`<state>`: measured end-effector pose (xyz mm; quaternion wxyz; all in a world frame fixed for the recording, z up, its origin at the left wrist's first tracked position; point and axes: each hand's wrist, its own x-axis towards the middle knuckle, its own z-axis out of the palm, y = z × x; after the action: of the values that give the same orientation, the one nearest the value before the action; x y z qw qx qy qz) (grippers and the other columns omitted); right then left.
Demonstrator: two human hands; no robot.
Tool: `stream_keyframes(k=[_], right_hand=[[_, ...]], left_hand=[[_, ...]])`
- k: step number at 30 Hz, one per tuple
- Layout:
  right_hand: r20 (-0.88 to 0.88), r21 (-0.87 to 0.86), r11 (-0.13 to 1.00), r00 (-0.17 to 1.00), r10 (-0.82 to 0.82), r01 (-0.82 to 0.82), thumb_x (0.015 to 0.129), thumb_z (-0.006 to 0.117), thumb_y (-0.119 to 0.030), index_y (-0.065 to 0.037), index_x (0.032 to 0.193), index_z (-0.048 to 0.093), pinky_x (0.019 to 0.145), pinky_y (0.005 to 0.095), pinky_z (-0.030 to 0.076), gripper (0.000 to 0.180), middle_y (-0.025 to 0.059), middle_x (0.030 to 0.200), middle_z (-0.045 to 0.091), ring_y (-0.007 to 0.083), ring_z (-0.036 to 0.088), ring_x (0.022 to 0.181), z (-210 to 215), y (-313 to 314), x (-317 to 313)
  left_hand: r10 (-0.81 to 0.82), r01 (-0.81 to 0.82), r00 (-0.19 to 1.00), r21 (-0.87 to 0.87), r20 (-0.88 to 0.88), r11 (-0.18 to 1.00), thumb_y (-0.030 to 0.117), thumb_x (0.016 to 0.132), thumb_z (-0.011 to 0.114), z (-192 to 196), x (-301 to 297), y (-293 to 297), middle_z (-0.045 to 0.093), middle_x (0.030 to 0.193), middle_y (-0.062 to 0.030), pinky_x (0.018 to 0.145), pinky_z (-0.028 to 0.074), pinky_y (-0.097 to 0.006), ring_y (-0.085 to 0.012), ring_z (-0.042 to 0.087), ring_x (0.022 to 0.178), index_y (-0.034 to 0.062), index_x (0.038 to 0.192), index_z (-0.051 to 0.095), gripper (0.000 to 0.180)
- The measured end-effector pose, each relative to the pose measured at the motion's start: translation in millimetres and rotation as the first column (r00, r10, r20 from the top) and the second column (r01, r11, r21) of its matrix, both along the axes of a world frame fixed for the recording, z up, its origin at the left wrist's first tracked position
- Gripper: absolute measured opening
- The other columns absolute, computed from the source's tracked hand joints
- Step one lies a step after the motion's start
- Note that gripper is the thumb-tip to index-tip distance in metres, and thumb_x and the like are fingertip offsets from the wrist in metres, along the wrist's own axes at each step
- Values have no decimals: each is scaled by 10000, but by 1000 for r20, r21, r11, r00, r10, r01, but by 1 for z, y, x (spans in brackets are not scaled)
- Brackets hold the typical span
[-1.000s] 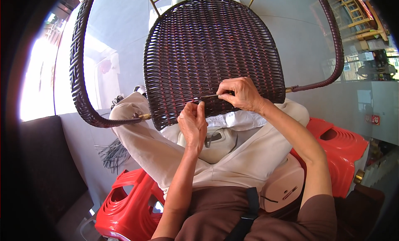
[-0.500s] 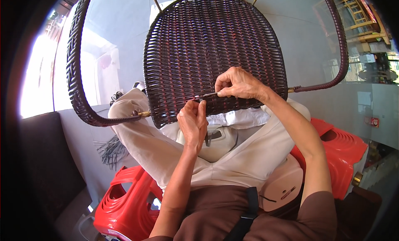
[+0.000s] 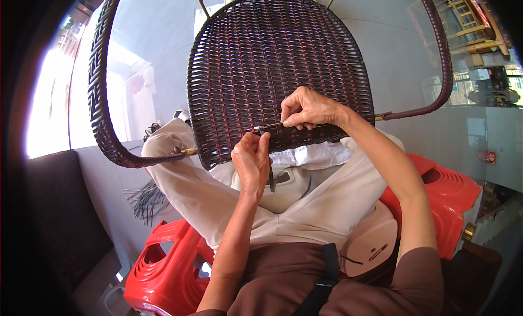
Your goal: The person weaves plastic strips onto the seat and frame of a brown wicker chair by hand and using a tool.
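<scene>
A dark brown woven wicker chair panel (image 3: 278, 59) with reddish strands stands tilted in front of me, its near edge by my knees. My left hand (image 3: 251, 158) is closed in a pinch at the near part of the weave, gripping a dark flat weaving strip (image 3: 271, 179) whose tail hangs below the fingers. My right hand (image 3: 310, 107) pinches the end of a thin dark length (image 3: 271, 125) that runs left to my left fingertips. A small shiny spot shows where it meets them; whether this is strip or a slim tool is unclear.
Curved woven arms (image 3: 101, 87) loop out on both sides of the panel. Red plastic stools (image 3: 163, 267) stand to my left and right. A bundle of dark strips (image 3: 150, 201) lies on the floor at left. A dark padded seat (image 3: 65, 207) is further left.
My right hand has shifted very slightly left and up. Both hands keep their pinch near the same spot, and the view has moved a little.
</scene>
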<state>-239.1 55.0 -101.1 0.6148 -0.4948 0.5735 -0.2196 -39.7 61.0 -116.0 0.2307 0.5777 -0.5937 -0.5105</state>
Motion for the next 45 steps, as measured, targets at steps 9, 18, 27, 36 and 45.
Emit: stream_keyframes(k=[9,18,27,36,45], right_hand=[[187,-48,994,979,-86,96,779,666,-136,-17,758,640,369,176,367,123,17,570,578,37,485,439,3,8,18],[-121,-537,790,899,-420,296,729,686,-173,-16,806,643,551,311,458,181,84,611,583,172,566,550,-16,26,40],[-475,-601,797,778,-412,55,697,691,-103,-24,766,602,624,357,474,137,87,737,554,269,597,706,-20,13,79],[-11,-558,704,845,-535,439,719,671,-48,12,742,599,594,278,413,97,47,670,537,135,505,613,-18,15,71],[84,-690,599,867,-491,406,740,659,-27,21,736,582,539,266,415,91,57,676,544,138,527,587,45,-8,62]], left_hand=[[-22,24,999,-43,46,999,159,823,660,-9,2,-1,456,485,7,401,299,-242,-38,359,472,-44,632,532,307],[-31,44,993,-112,114,993,152,792,685,-11,4,0,537,493,-123,437,396,-276,-106,447,417,-50,655,557,275],[-28,41,992,104,-124,994,140,810,621,-15,13,2,638,582,-104,469,446,-235,-108,595,490,-59,733,600,215],[33,-74,993,-376,-112,924,54,790,650,-9,18,-6,596,646,-76,516,443,-245,-124,559,529,-41,810,623,101],[-227,185,887,-142,-401,972,60,826,628,-3,6,-39,634,734,-53,630,459,-212,-94,582,687,-52,886,617,128]])
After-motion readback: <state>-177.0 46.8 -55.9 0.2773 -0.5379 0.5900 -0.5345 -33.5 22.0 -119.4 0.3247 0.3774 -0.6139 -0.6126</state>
